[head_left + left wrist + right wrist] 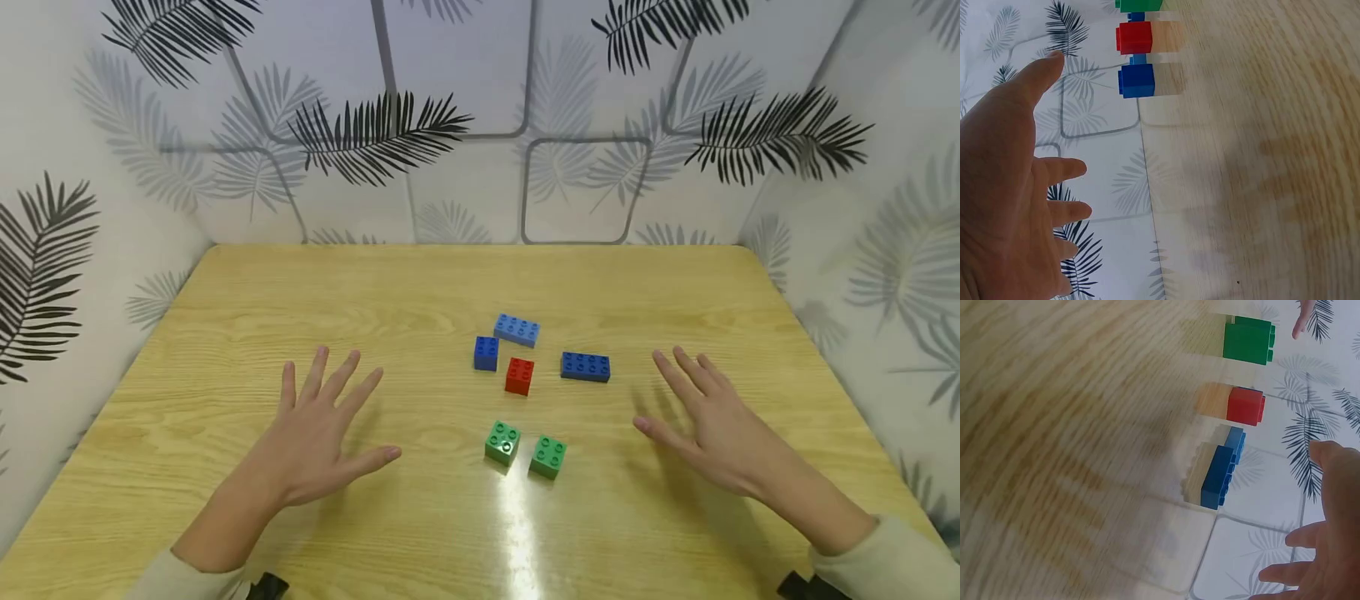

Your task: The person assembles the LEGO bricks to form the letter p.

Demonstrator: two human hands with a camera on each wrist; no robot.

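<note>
Right now I have both hands spread flat above the pale wooden table (225,350), with nothing grasped in either. My left hand (318,437) hovers palm down with fingers splayed and straight, well to the left of the bricks; my right hand (712,429) mirrors it on the far side, fingers relaxed and extended, nearest to the dark blue long plastic brick (585,367). Between the hands lies the loose cluster: a light blue long brick (517,330) furthest from me, a small dark blue square brick (486,352) just beside it, a red square brick (520,376) close to both, and nearer to me two green square bricks (502,442) (548,457) sitting side by side but apart. None of them is stacked on another as far as I can tell. I judge this to be the reach stage, before any pick: neither hand has committed to a brick. The next move calls for bringing one hand inward and lowering thumb and fingers either side of a single brick without nudging its neighbours, since the red and blue ones sit close. I see no box, tray or other container; the bricks lie directly on the tabletop.
</note>
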